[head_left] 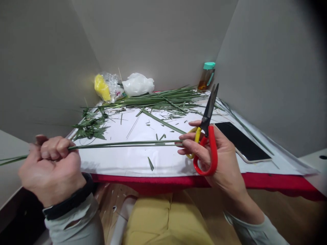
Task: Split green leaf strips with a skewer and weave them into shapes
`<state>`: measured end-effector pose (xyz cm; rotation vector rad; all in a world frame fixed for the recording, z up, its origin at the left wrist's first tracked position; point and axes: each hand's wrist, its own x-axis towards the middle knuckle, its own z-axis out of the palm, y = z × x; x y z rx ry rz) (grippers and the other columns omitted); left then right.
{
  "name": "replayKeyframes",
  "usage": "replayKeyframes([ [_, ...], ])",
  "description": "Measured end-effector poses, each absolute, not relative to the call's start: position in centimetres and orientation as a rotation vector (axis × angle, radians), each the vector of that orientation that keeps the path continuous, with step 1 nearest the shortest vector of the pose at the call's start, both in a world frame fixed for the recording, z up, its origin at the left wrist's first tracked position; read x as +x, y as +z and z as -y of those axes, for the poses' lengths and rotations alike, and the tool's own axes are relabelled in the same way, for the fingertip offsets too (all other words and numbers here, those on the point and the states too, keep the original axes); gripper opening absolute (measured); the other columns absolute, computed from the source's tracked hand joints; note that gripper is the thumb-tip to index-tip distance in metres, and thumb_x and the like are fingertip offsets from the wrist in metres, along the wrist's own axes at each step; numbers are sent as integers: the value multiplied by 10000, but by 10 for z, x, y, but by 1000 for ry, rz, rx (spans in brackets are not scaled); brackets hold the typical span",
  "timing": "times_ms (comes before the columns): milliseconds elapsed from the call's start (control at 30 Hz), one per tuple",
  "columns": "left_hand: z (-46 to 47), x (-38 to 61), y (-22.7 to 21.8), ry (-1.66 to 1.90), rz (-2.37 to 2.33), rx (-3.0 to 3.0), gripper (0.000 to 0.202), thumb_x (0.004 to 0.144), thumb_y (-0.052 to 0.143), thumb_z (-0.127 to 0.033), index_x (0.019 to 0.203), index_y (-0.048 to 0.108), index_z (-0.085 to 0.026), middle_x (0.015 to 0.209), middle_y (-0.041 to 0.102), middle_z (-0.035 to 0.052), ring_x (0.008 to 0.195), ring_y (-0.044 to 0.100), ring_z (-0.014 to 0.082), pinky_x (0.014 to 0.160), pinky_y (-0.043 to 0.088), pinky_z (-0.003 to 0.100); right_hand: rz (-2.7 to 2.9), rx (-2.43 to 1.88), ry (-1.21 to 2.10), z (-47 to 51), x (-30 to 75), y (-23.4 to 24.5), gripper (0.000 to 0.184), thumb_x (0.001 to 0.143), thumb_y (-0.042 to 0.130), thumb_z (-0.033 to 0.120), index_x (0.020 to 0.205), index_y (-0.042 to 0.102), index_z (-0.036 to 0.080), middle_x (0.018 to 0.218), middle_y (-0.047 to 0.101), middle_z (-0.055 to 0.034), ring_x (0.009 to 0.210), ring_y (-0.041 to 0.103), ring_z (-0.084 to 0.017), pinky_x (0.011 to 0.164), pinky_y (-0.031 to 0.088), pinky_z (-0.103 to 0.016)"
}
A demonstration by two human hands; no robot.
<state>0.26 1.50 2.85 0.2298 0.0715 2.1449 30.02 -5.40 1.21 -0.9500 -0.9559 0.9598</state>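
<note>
Two or so long, narrow green leaf strips [122, 144] stretch level between my hands above the white table cover. My left hand [53, 160] is closed in a fist around them at the left, and their other ends stick out past it. At the right, my right hand [214, 149] holds scissors [209, 112] with one red and one yellow handle loop, black blades pointing up. The thumb and fingers of that hand also pinch the right ends of the strips. Another green leaf [163, 121] lies slanting on the cover beyond, its near end reaching behind my right hand.
A pile of long leaves [158, 98] lies at the back, with leafy trimmings [92, 124] at left and small scraps around. A white plastic bag [138, 84], yellow bundle [102, 87] and bottle [206, 76] stand by the wall. A phone [242, 141] lies at right.
</note>
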Motion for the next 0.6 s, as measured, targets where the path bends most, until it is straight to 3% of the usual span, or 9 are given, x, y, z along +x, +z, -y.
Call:
replayKeyframes([
  [167, -15, 3, 28, 2120, -37, 207, 163, 1061, 302, -223, 1049, 446, -149, 581, 115, -115, 384, 222, 56, 392, 203, 170, 989, -973, 965, 56, 302, 14, 365, 739, 868, 276, 1058, 692, 264, 835, 746, 17, 748, 738, -157, 623, 662, -255],
  [600, -18, -6, 21, 2158, -80, 258, 103, 1021, 372, -175, 988, 460, -133, 583, 126, -113, 382, 224, 44, 383, 200, 158, 982, -1018, 1107, 59, 309, 12, 402, 719, 884, 283, 1066, 683, 268, 844, 759, -6, 768, 779, -230, 637, 678, -336],
])
